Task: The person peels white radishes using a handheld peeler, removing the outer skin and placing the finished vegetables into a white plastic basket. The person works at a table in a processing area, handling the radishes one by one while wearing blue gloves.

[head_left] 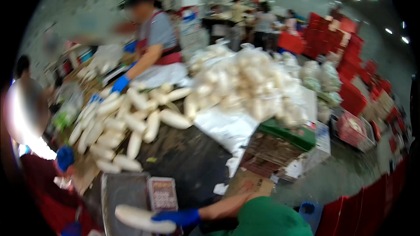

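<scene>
My right hand (179,219), in a blue glove, comes in from the lower right below a green sleeve. Its fingers are closed round one end of a long white radish (142,217). This radish points left over the lower part of a grey metal weighing tray (113,192). Beside the tray is a panel with red and white markings (163,194). Past it, a heap of loose white radishes (133,122) lies on the dark table (188,148). My left hand is out of view. Blur hides finer detail.
Across the table a co-worker (159,39) reaches a blue-gloved hand to the heap. Bagged radishes (249,78) pile up right of it. A green box (288,133) and cardboard (249,183) sit near right. Red crates (323,34) are stacked behind; someone in red (48,192) is at left.
</scene>
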A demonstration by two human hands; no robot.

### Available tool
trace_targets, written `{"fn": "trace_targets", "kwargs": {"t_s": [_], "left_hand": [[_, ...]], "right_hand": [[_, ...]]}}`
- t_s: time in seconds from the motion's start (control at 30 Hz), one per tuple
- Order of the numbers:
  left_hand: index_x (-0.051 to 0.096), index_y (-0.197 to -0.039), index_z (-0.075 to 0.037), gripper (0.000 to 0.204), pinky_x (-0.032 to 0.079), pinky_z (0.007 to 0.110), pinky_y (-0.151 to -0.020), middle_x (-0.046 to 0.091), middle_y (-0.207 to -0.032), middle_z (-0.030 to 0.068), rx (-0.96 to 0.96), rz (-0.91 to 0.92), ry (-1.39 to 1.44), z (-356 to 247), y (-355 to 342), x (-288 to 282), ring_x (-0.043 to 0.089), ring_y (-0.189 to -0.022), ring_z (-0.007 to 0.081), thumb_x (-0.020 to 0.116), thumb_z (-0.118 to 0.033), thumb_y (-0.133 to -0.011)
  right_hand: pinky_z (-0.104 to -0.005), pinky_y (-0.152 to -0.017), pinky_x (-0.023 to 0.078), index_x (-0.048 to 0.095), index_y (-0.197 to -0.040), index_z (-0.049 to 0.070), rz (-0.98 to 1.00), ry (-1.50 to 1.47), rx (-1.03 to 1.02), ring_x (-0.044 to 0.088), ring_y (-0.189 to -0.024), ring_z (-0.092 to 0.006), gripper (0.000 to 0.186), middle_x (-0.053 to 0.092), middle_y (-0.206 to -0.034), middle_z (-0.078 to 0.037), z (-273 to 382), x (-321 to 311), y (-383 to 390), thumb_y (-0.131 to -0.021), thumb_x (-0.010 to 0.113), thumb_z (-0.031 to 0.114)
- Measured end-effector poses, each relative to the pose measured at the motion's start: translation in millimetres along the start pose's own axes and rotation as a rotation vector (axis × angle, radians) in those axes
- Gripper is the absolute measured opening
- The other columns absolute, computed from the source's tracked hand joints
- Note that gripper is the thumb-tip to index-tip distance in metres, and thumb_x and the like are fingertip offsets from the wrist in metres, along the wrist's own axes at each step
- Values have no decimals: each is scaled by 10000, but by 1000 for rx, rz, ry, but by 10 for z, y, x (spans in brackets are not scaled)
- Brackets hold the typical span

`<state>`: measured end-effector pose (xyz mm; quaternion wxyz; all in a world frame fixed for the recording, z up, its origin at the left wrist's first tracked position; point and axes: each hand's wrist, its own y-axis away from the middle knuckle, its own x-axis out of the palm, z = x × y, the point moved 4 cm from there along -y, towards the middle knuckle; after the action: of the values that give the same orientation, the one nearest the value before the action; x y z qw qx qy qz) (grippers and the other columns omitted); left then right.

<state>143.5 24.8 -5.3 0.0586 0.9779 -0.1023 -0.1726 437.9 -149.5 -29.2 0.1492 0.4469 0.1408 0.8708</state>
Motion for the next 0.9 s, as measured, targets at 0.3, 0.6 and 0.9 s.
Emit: {"fn": "trace_targets", "kwargs": {"t_s": [0.3,0.6,0.9], "left_hand": [[539,-960,26,248,479,276,-655,567,-849,110,-2,-145,113,196,203,-264,545,-732,176,566,-208,-881],[571,-936,21,228,443,230,-581,593,-796,89,-15,-239,162,448,431,-358,544,-670,131,581,-198,-873],[550,-849,-6,131,443,231,-573,565,-705,41,-29,-302,166,529,554,-394,537,-631,104,555,-134,-877]], "right_hand": [[-312,-730,500,490,-1161,-2,-47,-99,-555,610,-828,-210,461,616,-948,-128,2349,-385,-74,-893,507,372],[-291,-577,441,481,-1221,123,-612,398,-354,560,-809,-185,641,572,-947,-77,3439,-1336,-778,-701,733,402],[-341,-596,456,579,-1026,99,-399,182,-623,500,-580,-197,312,558,-688,-82,4221,-1662,-1674,-777,683,256]]}}
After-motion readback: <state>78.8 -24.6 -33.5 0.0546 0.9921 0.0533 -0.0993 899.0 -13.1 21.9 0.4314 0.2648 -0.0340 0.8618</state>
